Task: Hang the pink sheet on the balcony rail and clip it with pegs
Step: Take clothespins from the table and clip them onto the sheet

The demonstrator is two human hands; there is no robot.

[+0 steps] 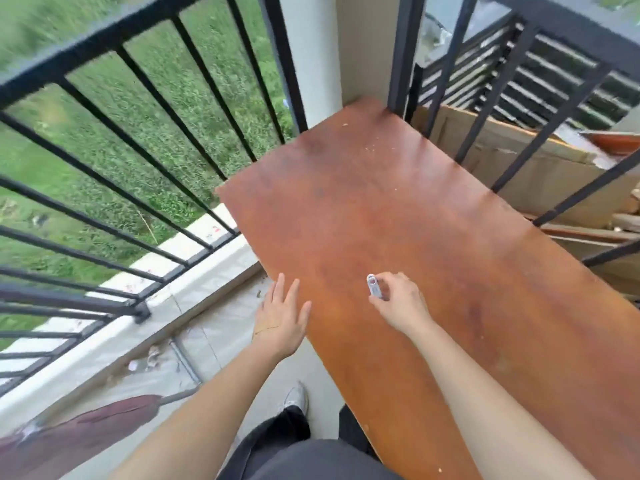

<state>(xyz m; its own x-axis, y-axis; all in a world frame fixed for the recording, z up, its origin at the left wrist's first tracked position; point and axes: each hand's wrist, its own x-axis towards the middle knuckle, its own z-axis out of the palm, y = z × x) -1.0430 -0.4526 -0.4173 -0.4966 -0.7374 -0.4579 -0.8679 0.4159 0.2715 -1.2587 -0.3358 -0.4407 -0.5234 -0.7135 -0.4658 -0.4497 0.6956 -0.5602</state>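
Note:
My right hand (401, 303) pinches a small white peg (373, 287) just above the brown wooden board (398, 209). My left hand (282, 315) hovers flat with straight fingers over the board's left edge and holds nothing. The black balcony rail (114, 39) runs across the upper left, with its bars slanting down to a pale ledge (194, 271). A dark pink cloth (79, 434) lies at the lower left on the floor; it may be the pink sheet, but motion blur hides its detail.
A second black railing (519, 84) stands at the right, with cardboard and scrap wood (540, 168) behind it. A white pillar (311, 57) rises in the corner. Grass lies far below the rail. My shoe (296, 398) is on the grey floor beside the board.

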